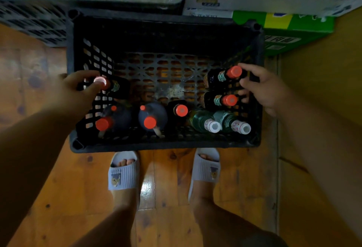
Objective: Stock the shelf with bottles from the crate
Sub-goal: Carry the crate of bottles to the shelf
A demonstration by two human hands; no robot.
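The person stands over a black crate (166, 145) on the wooden floor (58, 178), reaching down with both hands.

The risk here is a drop. Each hand only has the top of a bottle, near the cap, and caps are small and smooth. If both bottles come up at once by the cap, one may slip and fall on the others, and any glass ones could break. The right one may also bump the red-capped bottle (219, 100) just beside it.

The left hand (78, 90) is at the crate's 9 o'clock side. Its fingers curl around the red cap of a dark bottle (115, 87) and seem to pinch it.

The right hand (266, 88) is at the 3 o'clock side. Its fingers are bent and spread around the red cap of another dark bottle (221, 77). They touch it, but whether the grip is tight yet is hard to tell.

More bottles stand along the 6 o'clock wall, including two green bottles (201, 121) with white caps. No shelf is in view.
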